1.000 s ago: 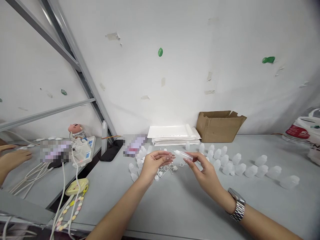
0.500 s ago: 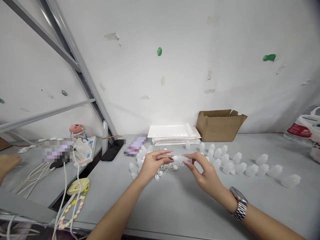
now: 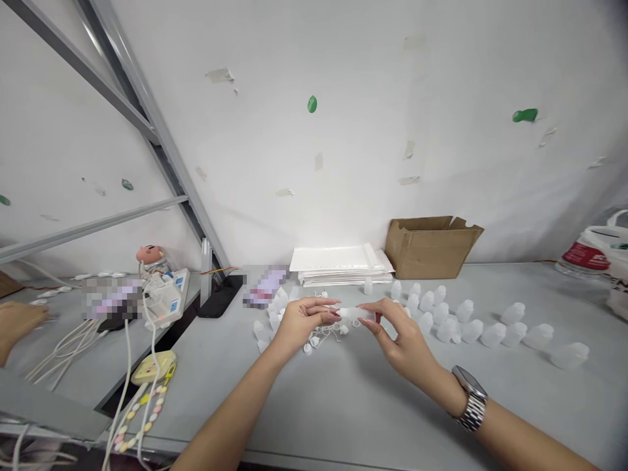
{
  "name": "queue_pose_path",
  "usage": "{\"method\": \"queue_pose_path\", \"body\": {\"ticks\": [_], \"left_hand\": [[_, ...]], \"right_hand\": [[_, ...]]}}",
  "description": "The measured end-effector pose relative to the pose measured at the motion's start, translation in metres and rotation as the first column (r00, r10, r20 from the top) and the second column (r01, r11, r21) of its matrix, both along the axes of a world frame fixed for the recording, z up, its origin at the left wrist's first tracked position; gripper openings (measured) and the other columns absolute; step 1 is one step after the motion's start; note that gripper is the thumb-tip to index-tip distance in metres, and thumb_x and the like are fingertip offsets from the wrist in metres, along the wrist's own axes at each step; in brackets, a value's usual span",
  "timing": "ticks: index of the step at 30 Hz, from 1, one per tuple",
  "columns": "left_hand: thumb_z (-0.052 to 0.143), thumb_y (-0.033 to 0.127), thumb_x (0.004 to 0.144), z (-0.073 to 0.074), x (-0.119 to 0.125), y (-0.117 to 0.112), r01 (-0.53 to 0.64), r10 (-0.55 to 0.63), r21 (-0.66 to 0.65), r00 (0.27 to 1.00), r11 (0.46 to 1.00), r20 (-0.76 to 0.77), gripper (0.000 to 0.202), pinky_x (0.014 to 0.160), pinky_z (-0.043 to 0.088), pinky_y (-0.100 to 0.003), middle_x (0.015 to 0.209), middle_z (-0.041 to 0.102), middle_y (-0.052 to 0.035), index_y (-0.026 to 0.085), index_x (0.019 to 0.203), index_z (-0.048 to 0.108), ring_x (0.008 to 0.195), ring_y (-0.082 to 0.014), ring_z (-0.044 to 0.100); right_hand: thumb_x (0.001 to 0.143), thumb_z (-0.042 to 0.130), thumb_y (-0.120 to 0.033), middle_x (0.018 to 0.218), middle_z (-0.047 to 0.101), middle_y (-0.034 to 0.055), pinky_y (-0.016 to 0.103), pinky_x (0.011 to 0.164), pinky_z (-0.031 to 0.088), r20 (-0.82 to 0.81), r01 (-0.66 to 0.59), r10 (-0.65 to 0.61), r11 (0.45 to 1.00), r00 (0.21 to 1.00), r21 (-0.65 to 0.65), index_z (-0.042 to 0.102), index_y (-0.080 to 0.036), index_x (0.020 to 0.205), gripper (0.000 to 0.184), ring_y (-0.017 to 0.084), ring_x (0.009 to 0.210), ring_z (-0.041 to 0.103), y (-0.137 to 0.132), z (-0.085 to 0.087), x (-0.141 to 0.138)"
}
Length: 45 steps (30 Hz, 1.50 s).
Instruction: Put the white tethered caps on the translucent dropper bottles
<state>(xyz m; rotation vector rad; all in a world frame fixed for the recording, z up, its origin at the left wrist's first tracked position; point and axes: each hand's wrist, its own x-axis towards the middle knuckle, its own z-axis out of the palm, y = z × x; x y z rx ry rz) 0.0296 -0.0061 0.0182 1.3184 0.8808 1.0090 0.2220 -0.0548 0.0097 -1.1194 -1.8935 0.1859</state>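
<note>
A small frosted white plastic bottle [image 3: 360, 314] is held sideways above the table between my two hands. My right hand [image 3: 403, 332] is closed on its right end, thumb below and fingers above. My left hand [image 3: 300, 322] is closed in a pinch at the narrower left end; the fingertips partly cover whatever small piece sits there. Under and behind the hands lie small white caps with thin loops or cords [image 3: 316, 341]. Similar frosted bottles [image 3: 471, 331] stand in loose rows to the right, and more of them [image 3: 275, 319] cluster beyond my left hand.
Against the wall are a stack of white envelopes [image 3: 341, 265] and an open cardboard box [image 3: 429, 248]. On the left are a phone [image 3: 267, 286], a power strip [image 3: 169, 301], white cables and a yellow case [image 3: 154, 367] with a beaded strap. Another person's hand [image 3: 22, 322] shows at far left.
Both my hands keep their grip, with the bottle almost in the same place and turned slightly. At far left the other person's hand has shifted a little to the right.
</note>
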Motion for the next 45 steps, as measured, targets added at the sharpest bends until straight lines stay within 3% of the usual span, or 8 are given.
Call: {"method": "queue_pose_path", "body": {"ticks": [10,15,20,26,31,34,38,45], "left_hand": [[0.066,0.011,0.06,0.001,0.0,-0.001,0.019,-0.022,-0.032,0.998,0.999,-0.065,0.025,0.077,0.052,-0.034,0.066,0.072,-0.0035,0.016,0.085,0.07,0.071,-0.0205,0.068],[0.06,0.01,0.062,-0.005,0.001,-0.001,0.002,-0.001,0.014,0.993,1.0,-0.117,0.026,0.077,0.051,-0.034,0.069,0.072,-0.0034,0.017,0.086,0.07,0.073,-0.0207,0.067],[0.049,0.006,0.064,-0.008,0.001,-0.003,-0.004,0.031,0.104,0.965,0.995,-0.26,0.033,0.074,0.051,-0.03,0.07,0.072,-0.0021,0.018,0.087,0.069,0.075,-0.0187,0.067],[0.049,0.008,0.068,-0.007,-0.002,-0.003,0.031,0.042,0.202,0.937,0.979,-0.347,0.043,0.075,0.05,-0.029,0.074,0.072,-0.0001,0.022,0.106,0.063,0.078,-0.0171,0.066],[0.056,0.011,0.068,0.009,-0.007,-0.005,-0.007,0.08,0.232,0.949,0.973,-0.306,0.059,0.08,0.049,-0.031,0.093,0.069,0.0029,0.033,0.122,0.047,0.087,-0.0169,0.065],[0.062,0.019,0.068,0.016,-0.009,-0.006,-0.032,0.147,0.309,0.922,0.951,-0.357,0.048,0.082,0.048,-0.03,0.094,0.069,0.0015,0.031,0.113,0.054,0.095,-0.0193,0.061],[0.054,0.032,0.077,0.017,-0.007,-0.008,0.016,0.13,0.359,0.917,0.933,-0.378,0.02,0.075,0.048,-0.026,0.085,0.067,-0.0003,0.024,0.093,0.062,0.086,-0.0171,0.063],[0.042,0.028,0.083,0.013,-0.004,-0.008,0.073,0.149,0.458,0.89,0.886,-0.431,0.019,0.063,0.043,-0.022,0.067,0.06,0.0021,0.021,0.073,0.056,0.066,-0.0126,0.057]], "right_hand": [[0.087,0.042,-0.017,0.08,0.056,0.0054,0.035,0.069,0.038,0.155,-0.011,-0.001,0.997,0.988,0.079,0.053,-0.02,0.101,0.018,0.019,0.074,0.051,0.003,-0.003,0.003],[0.086,0.043,-0.013,0.082,0.058,0.0063,0.036,0.069,0.039,0.147,-0.013,0.003,0.998,0.989,0.067,0.052,-0.019,0.099,0.018,0.02,0.075,0.052,0.002,-0.008,0.0],[0.086,0.043,-0.014,0.078,0.058,0.0057,0.035,0.068,0.04,0.132,-0.009,0.0,0.998,0.991,0.066,0.053,-0.018,0.097,0.016,0.02,0.072,0.051,0.001,-0.01,-0.003],[0.087,0.044,-0.023,0.078,0.058,0.0053,0.036,0.069,0.043,0.145,-0.003,0.018,0.995,0.989,-0.103,0.053,-0.018,0.095,0.013,0.021,0.074,0.052,0.004,-0.01,-0.001],[0.086,0.045,-0.031,0.083,0.061,0.0043,0.033,0.068,0.045,0.019,-0.028,0.034,0.965,0.999,-0.261,0.051,-0.021,0.089,0.013,0.019,0.076,0.055,0.009,-0.007,0.001],[0.087,0.044,-0.032,0.083,0.06,0.0032,0.031,0.068,0.046,-0.053,-0.031,0.018,0.965,0.998,-0.26,0.051,-0.021,0.095,0.015,0.017,0.075,0.055,0.011,-0.005,0.002],[0.087,0.044,-0.033,0.087,0.063,0.0038,0.032,0.068,0.046,-0.049,-0.04,0.028,0.961,0.998,-0.274,0.053,-0.023,0.103,0.021,0.018,0.074,0.056,0.013,-0.005,0.002],[0.087,0.045,-0.034,0.091,0.064,0.004,0.035,0.073,0.046,0.044,-0.047,0.063,0.954,0.997,-0.297,0.054,-0.023,0.103,0.022,0.019,0.08,0.057,0.01,-0.007,0.0]]}}
